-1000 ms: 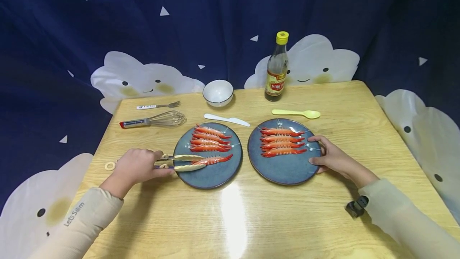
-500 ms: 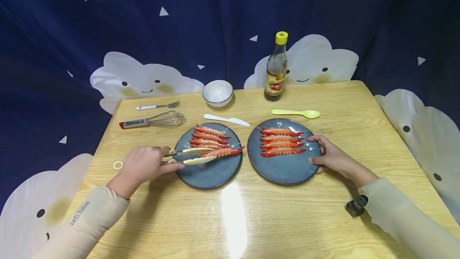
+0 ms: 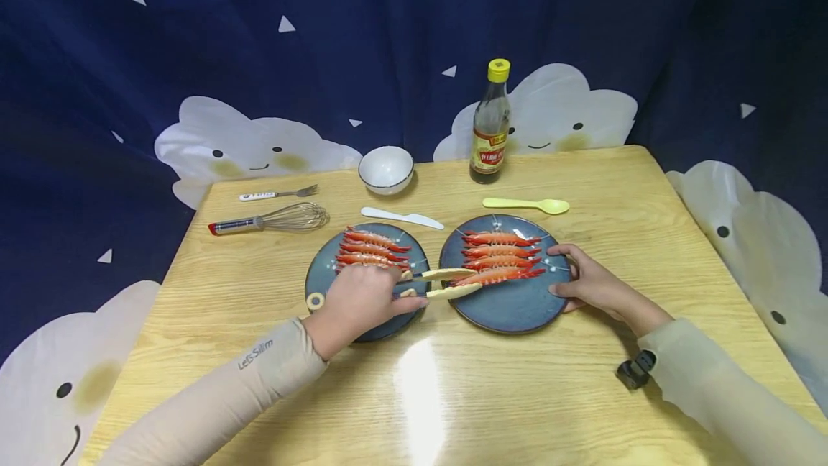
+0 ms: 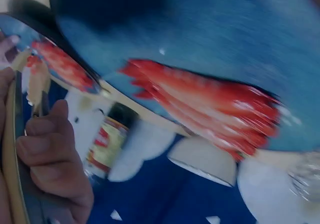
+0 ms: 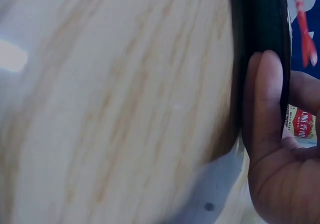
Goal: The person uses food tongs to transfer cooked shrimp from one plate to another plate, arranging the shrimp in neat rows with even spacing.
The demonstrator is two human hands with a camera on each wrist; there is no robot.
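My left hand [image 3: 362, 299] grips a pair of tongs [image 3: 458, 291] with cream tips, held across the inner edges of two plates. Between the tips is a red-orange shrimp [image 3: 507, 275], close over the right blue plate [image 3: 511, 313]. Several shrimp [image 3: 501, 238] lie there in a neat row, just beyond the held one. More shrimp [image 4: 205, 101] are lined up on the left blue plate [image 3: 321, 273], partly covered by my left hand. At the right plate's outer rim, my right hand [image 3: 598, 285] holds on with fingers [image 5: 269, 96] against its underside.
Behind the plates lie a white knife [image 3: 402, 218], a yellow spoon [image 3: 525, 205], a whisk [image 3: 274, 219] and a fork [image 3: 278, 193]. A white bowl [image 3: 386, 170] and a yellow-capped sauce bottle [image 3: 489, 136] stand by the table's back edge.
My left hand has carried the tongs and shrimp rightward, from the left plate to over the right plate. The right hand keeps its hold on the rim.
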